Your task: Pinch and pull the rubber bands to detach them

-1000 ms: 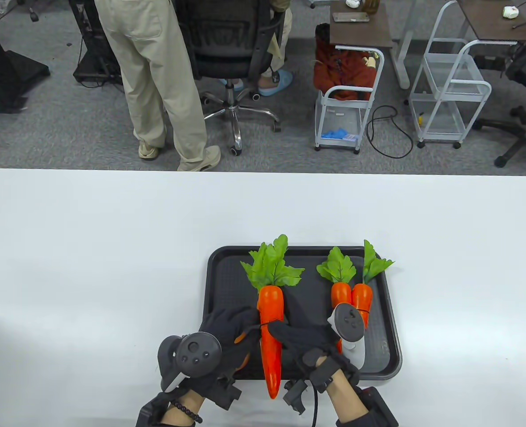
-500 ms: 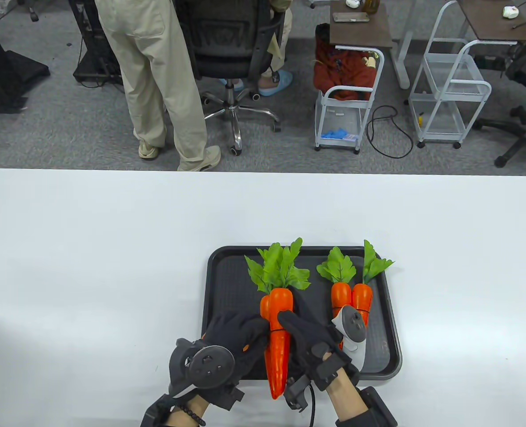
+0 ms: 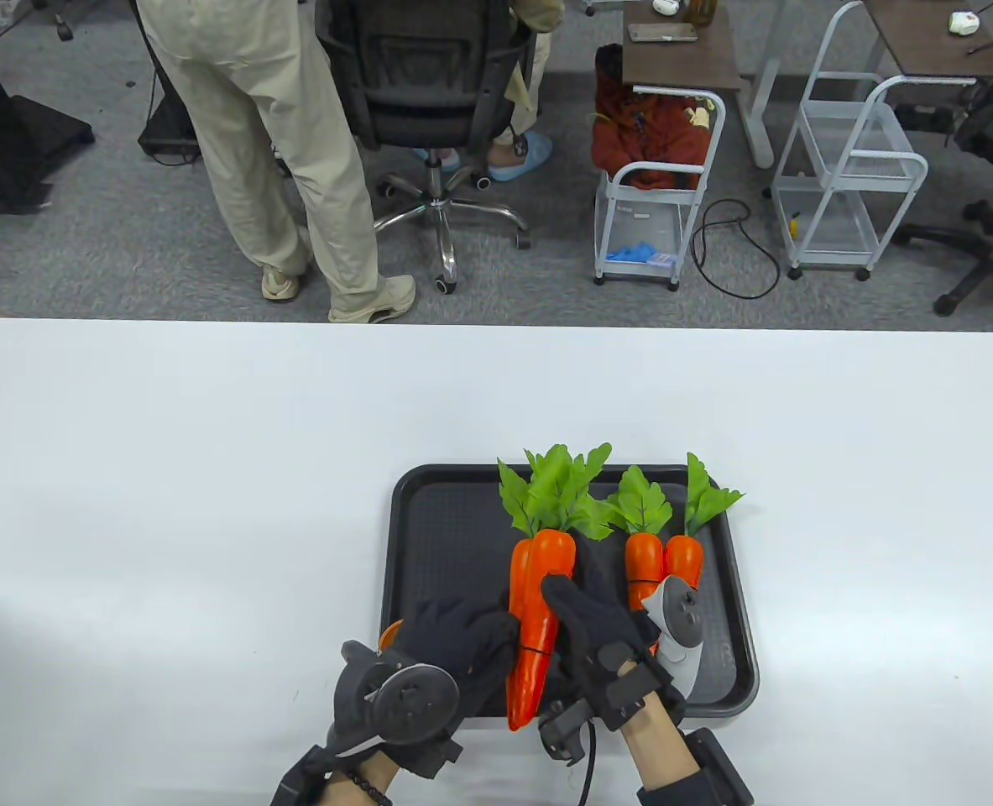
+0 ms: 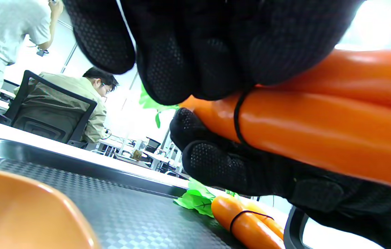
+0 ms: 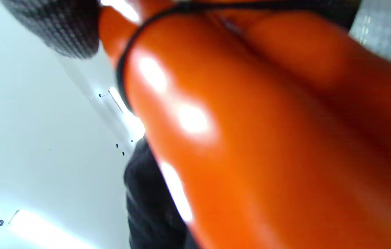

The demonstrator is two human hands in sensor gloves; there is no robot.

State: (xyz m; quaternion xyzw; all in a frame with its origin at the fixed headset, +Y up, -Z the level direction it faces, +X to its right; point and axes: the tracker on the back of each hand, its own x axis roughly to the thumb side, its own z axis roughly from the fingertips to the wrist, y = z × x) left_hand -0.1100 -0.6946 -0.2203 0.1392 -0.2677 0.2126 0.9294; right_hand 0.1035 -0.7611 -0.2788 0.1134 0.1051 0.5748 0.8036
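A bundle of two orange carrots (image 3: 538,604) with green tops is lifted over the black tray (image 3: 441,537). A thin black rubber band (image 3: 536,648) circles it near the pointed end. My left hand (image 3: 483,638) is at the bundle's left side; in the left wrist view its fingertips (image 4: 195,69) pinch the band (image 4: 237,117) against the carrots. My right hand (image 3: 572,625) grips the bundle from the right and below (image 4: 237,166). The right wrist view is filled by the carrots (image 5: 251,138) and the band (image 5: 124,72).
A second banded carrot pair (image 3: 662,561) lies at the tray's right side, just beyond my right hand's tracker; its band shows in the left wrist view (image 4: 247,215). An orange object (image 4: 15,214) sits blurred close to the left wrist camera. The white table (image 3: 169,470) surrounds the tray.
The bundle has swung so its leafy tops lean right, toward the second pair. The band sits lower, nearer the tips. Both hands have shifted slightly right.
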